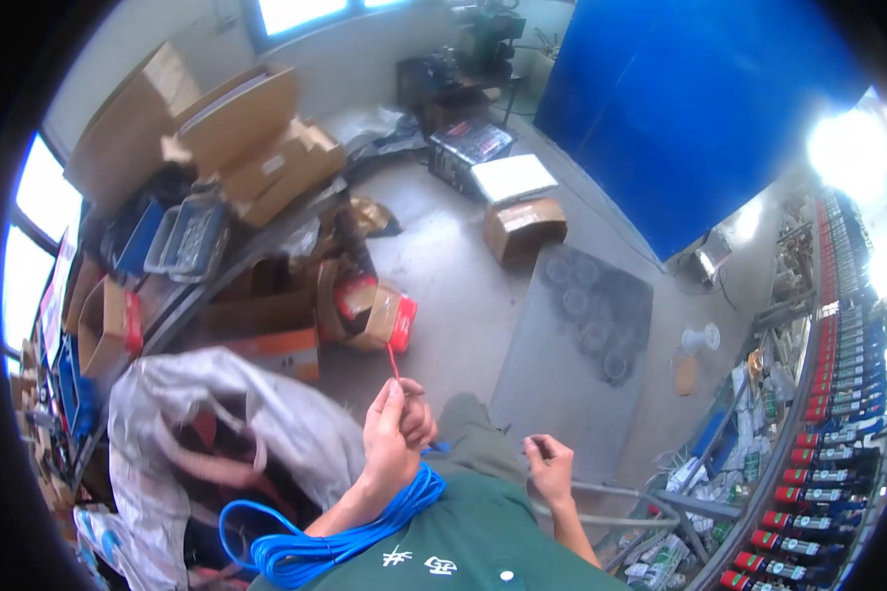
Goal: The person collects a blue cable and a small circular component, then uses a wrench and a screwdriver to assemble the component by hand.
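My left hand (pixel 396 433) is closed in front of me, with a thin red wire (pixel 393 361) pinched between thumb and fingers and its end sticking up. A loose coil of blue cable (pixel 330 552) hangs about my left forearm and lies against my green shirt. To the right, my right hand (pixel 550 468) is held apart from the left, its fingers curled in against the thumb. Whatever may be between those fingertips is too small to make out. Beside my left arm sits a large whitish woven sack (pixel 296 404), its mouth gaping over dark contents.
Cardboard boxes (pixel 365 320) and plastic trays (pixel 192 236) crowd the left side. A grey board (pixel 572 364) lies on the floor ahead, near a carton (pixel 525 229). A big blue panel (pixel 700 108) stands at the far right. Along the right runs a rack of red-and-black parts (pixel 808 476).
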{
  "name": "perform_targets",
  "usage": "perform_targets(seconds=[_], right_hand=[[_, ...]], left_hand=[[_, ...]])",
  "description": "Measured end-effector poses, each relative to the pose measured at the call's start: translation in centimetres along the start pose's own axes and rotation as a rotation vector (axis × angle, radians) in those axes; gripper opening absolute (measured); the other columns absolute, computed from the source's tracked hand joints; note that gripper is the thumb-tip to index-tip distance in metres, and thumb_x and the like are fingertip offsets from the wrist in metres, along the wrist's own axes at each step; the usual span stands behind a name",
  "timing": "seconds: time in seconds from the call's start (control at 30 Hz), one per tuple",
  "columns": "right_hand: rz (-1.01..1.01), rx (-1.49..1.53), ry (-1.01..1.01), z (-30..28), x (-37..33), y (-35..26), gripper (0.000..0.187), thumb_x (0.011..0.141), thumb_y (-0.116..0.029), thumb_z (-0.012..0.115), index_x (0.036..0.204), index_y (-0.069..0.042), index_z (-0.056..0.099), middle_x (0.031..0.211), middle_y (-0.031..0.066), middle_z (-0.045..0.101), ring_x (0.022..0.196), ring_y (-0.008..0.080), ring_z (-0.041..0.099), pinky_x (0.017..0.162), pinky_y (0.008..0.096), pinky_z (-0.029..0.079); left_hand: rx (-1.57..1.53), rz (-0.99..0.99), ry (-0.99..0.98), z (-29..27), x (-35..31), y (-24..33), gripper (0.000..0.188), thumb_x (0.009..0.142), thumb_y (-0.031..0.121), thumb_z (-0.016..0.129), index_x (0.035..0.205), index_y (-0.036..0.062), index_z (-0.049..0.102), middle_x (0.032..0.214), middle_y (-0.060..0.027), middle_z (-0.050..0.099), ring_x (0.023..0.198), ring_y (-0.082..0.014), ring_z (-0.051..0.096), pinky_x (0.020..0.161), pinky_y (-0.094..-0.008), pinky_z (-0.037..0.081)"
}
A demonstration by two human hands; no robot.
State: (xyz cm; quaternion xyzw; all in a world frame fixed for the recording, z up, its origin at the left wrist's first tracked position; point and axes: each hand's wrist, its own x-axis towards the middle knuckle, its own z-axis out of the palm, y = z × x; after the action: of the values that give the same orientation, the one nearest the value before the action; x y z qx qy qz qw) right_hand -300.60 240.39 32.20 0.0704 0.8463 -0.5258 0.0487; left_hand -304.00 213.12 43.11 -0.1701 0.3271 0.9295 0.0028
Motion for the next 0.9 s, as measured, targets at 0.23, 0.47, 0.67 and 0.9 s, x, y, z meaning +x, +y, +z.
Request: perform_targets(seconds=[0.23, 0.47, 0.67, 0.9], right_hand=[[-0.838, 0.020, -0.535, 3.1, 27.6, -14.0, 0.016, 0.083, -0.016, 0.079, 0.091, -0.005, 0.072, 0.084, 0.0097, 0.070, 0.077, 0.0273, 0.068, 0.069, 0.0361, 0.056], [-0.889, 0.039, -1.192, 6.0, 53.6, -23.6, 0.060, 0.086, -0.039, 0.073, 0.131, -0.003, 0.056, 0.125, 0.0161, 0.062, 0.118, 0.0334, 0.058, 0.100, 0.0447, 0.044], [-0.678, 0.208, -1.588, 12.6, 75.1, -24.4, 0.072, 0.082, -0.044, 0.074, 0.135, -0.001, 0.053, 0.123, 0.0216, 0.063, 0.119, 0.0372, 0.057, 0.100, 0.0468, 0.042], [-0.457, -0.146, -1.208, 20.5, 105.0, -30.0, 0.070, 0.077, -0.061, 0.077, 0.113, -0.002, 0.068, 0.092, 0.0216, 0.071, 0.088, 0.0381, 0.070, 0.077, 0.0458, 0.053]], left_hand=[[-0.048, 0.220, 0.096, 6.6, 26.2, 1.7, 0.016, 0.110, 0.023, 0.043, 0.099, 0.0129, 0.049, 0.066, 0.0023, 0.034, 0.056, -0.0104, 0.034, 0.052, -0.0283, 0.033], [-0.037, 0.383, 0.053, 20.0, 49.7, 9.2, 0.020, 0.107, 0.021, 0.049, 0.091, 0.0091, 0.052, 0.074, -0.0015, 0.045, 0.068, -0.0150, 0.043, 0.064, -0.0314, 0.038], [-0.129, 0.341, 0.126, 22.7, 73.8, 11.6, 0.020, 0.107, 0.022, 0.052, 0.100, 0.0042, 0.059, 0.080, -0.0028, 0.047, 0.075, -0.0159, 0.044, 0.070, -0.0312, 0.038], [-0.167, -0.098, 0.205, 10.2, 114.0, 11.3, 0.051, 0.108, 0.043, 0.043, 0.117, -0.0048, 0.058, 0.082, -0.0049, 0.052, 0.073, -0.0186, 0.052, 0.064, -0.0317, 0.043]])
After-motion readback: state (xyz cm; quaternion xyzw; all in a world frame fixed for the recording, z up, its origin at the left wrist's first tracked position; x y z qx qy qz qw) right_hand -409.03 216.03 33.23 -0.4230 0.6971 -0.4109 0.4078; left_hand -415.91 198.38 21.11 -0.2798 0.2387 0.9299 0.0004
